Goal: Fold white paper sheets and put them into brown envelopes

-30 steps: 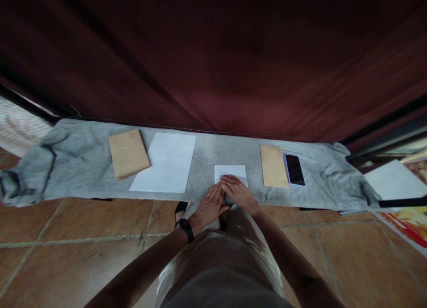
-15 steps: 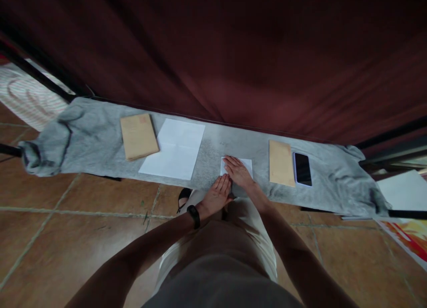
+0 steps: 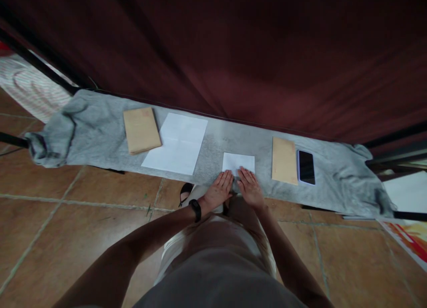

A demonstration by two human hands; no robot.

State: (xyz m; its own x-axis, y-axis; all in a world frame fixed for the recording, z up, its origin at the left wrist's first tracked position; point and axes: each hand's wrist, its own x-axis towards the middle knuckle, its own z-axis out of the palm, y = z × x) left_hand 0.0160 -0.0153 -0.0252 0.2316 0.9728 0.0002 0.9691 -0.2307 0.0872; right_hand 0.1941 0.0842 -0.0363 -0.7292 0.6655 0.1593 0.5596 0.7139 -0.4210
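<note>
While both hands [image 3: 218,191] [image 3: 251,189] touch paper [image 3: 239,158], an envelope [image 3: 284,160] (beside a phone [image 3: 306,167]) lies near.

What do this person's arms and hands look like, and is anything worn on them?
The left hand and right hand are human and ungloved. No sleeves cover the visible forearms. A black wristband, perhaps a smartwatch, circles the left wrist; nothing shows on the right wrist.
</note>
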